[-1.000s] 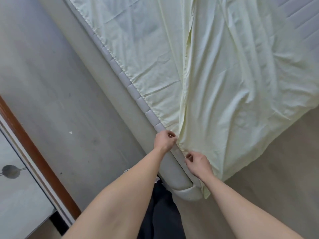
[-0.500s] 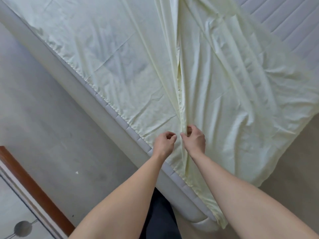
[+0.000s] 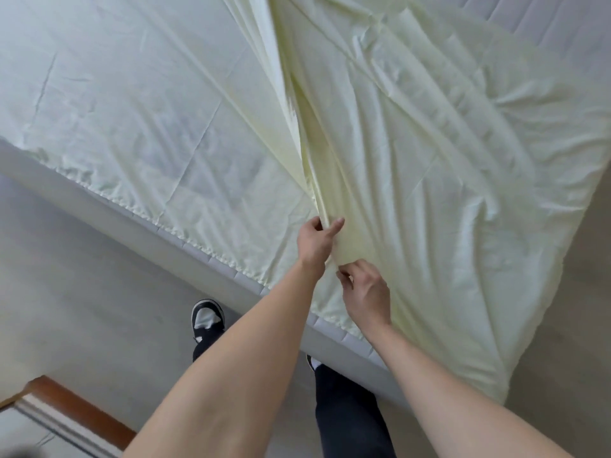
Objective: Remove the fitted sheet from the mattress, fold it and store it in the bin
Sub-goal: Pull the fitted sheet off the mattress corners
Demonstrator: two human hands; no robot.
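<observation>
The pale yellow fitted sheet lies over the grey quilted mattress, with its right half folded over the left along a long ridge running up the middle. My left hand pinches that ridge of cloth between thumb and fingers. Just below it, my right hand grips the sheet's fold near the mattress edge. The sheet's right side hangs loose over the corner of the bed. No bin is in view.
Bare quilted mattress top shows at the upper right. Grey floor lies to the left, with my shoe beside the bed. A wooden-edged frame stands at the lower left.
Both hands have moved up onto the mattress top along the fold, away from the corner. The left hand now sits higher than the right, and the view has shifted toward the bed.
</observation>
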